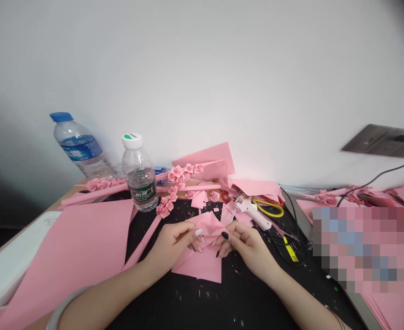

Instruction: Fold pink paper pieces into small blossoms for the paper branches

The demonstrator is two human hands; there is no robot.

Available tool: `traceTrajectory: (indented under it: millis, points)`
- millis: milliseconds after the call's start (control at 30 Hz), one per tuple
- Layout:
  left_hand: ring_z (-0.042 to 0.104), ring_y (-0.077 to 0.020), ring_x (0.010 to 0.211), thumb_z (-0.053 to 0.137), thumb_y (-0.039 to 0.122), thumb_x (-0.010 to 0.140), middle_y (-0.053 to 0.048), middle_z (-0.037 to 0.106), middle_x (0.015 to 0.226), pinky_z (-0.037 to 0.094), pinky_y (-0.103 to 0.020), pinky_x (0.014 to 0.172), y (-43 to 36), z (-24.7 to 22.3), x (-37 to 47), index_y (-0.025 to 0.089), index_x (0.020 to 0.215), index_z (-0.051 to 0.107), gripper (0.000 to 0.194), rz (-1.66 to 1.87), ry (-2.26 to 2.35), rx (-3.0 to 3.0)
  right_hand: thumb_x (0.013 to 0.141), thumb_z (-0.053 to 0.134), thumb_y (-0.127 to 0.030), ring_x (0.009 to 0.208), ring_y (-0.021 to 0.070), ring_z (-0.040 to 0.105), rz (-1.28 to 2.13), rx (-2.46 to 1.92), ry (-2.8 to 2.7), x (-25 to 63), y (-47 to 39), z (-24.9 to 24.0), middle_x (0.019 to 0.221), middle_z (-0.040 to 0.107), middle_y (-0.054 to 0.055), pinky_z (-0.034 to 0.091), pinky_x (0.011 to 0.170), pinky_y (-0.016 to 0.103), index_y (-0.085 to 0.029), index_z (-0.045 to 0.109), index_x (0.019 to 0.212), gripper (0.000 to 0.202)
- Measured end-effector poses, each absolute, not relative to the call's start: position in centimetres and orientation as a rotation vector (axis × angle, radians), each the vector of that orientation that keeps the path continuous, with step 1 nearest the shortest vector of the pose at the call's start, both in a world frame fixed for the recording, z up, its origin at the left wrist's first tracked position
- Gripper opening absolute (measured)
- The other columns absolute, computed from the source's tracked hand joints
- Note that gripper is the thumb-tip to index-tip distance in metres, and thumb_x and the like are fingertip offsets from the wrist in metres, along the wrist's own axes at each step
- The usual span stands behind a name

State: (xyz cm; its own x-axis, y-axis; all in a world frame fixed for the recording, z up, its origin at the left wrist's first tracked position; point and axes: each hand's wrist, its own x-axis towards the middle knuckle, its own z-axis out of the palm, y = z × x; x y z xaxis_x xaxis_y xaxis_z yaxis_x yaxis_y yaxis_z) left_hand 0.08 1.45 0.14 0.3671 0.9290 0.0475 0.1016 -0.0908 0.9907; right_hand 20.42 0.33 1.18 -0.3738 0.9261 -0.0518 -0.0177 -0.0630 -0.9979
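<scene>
My left hand [179, 240] and my right hand [241, 240] pinch a folded pink paper [211, 224] between them, one at each side. Its creased middle rises between the fingertips. Under the hands, flat pink paper sheets [202, 268] lie on the black mat [174, 302]. Just beyond them are small pink squares [199, 200] and a white glue gun [253, 211]. Left of my left hand, a rolled pink paper stem [146, 240] leads up to folded pink flowers [165, 206].
Two water bottles [140, 178] [81, 149] stand at the back left. A large pink sheet [81, 243] partly covers a white device [19, 256]. Yellow-handled scissors [268, 208] and black cables [296, 229] lie right of centre. More pink paper [390, 302] is at the far right, partly pixelated.
</scene>
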Motion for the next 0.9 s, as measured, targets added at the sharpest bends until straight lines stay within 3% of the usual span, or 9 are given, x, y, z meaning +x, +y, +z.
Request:
traceTrajectory:
  millis: [233, 500, 800, 900]
  points:
    - [0.060, -0.0142, 0.061, 0.046, 0.024, 0.084, -0.004, 0.063, 0.062, 0.046, -0.024, 0.061, 1.39, 0.23, -0.14, 0.012, 0.063, 0.063, 0.029, 0.846, 1.004, 1.826, 0.086, 0.048, -0.031, 0.059, 0.0131, 0.064, 1.499, -1.083, -1.608, 21.10, 0.69, 1.43, 0.069, 0.066, 0.005, 0.051, 0.057, 0.025, -0.014, 0.054, 0.080, 0.019]
    - [0.063, -0.0146, 0.058, 0.051, 0.029, 0.081, -0.001, 0.062, 0.062, 0.049, -0.025, 0.058, 1.56, -0.05, 0.08, 0.014, 0.074, 0.056, 0.017, 0.913, 0.952, 1.425, 0.084, 0.050, -0.033, 0.055, 0.0134, 0.065, 1.555, -1.008, -1.459, 20.49, 0.51, 1.35, 0.071, 0.066, 0.004, 0.052, 0.055, 0.026, -0.014, 0.052, 0.076, 0.020]
    - [0.064, -0.0175, 0.065, 0.051, 0.026, 0.081, -0.005, 0.065, 0.066, 0.050, -0.027, 0.063, 1.36, 0.21, -0.11, 0.012, 0.068, 0.063, 0.022, 0.859, 1.021, 1.701, 0.085, 0.047, -0.034, 0.058, 0.0145, 0.065, 1.530, -1.104, -1.607, 20.81, 0.62, 1.54, 0.068, 0.066, 0.005, 0.051, 0.057, 0.027, -0.014, 0.052, 0.080, 0.022]
    - [0.064, -0.0165, 0.065, 0.050, 0.025, 0.081, -0.003, 0.064, 0.069, 0.051, -0.027, 0.064, 1.32, 0.16, -0.05, 0.014, 0.077, 0.059, 0.015, 0.900, 1.017, 1.602, 0.085, 0.048, -0.034, 0.057, 0.0141, 0.065, 1.501, -1.109, -1.597, 20.88, 0.66, 1.52, 0.069, 0.066, 0.006, 0.051, 0.056, 0.026, -0.014, 0.052, 0.078, 0.021]
